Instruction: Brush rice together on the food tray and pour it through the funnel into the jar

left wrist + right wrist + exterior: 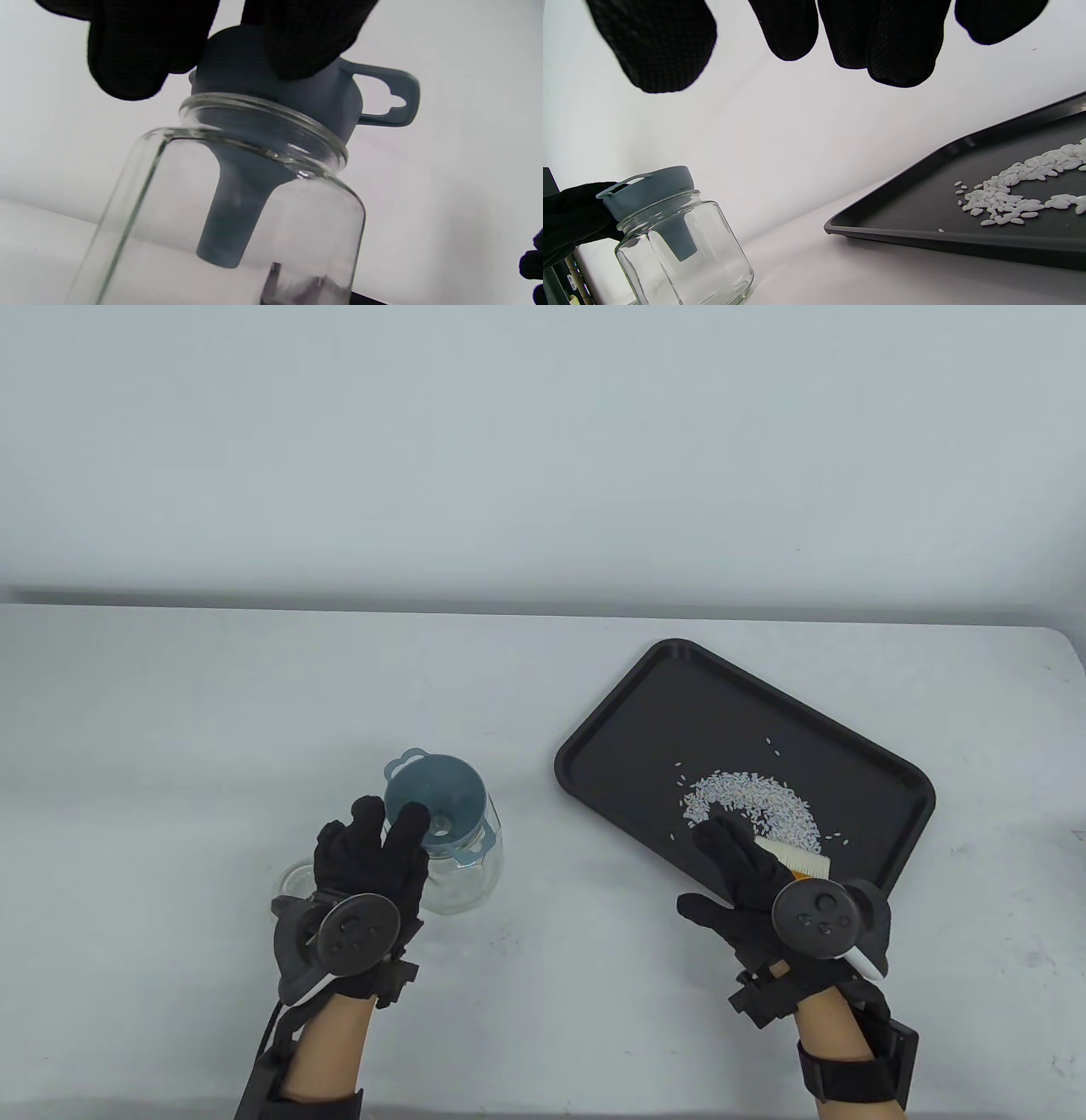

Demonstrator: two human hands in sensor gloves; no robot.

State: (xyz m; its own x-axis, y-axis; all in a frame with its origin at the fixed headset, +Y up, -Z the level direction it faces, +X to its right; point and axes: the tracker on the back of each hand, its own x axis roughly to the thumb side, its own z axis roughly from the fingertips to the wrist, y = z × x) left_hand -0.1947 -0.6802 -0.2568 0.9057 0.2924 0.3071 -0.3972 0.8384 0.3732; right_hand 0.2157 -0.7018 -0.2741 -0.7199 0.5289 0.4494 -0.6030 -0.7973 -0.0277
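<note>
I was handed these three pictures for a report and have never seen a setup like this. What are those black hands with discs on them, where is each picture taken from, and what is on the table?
Those are a person's hands in black sensor gloves; the round disc strapped to the back of each is a motion tracker, not something held. The large picture looks down at the table; the other two come from small cameras on each wrist, so gloved fingers hang in from the top.

On the white table stands a clear glass jar with a blue-grey funnel seated in its mouth. The left hand holds the funnel's rim. To the right lies a black food tray with a heap of white rice. The right hand lies over a small pale brush beside the rice; how it grips the brush is hidden.
</note>
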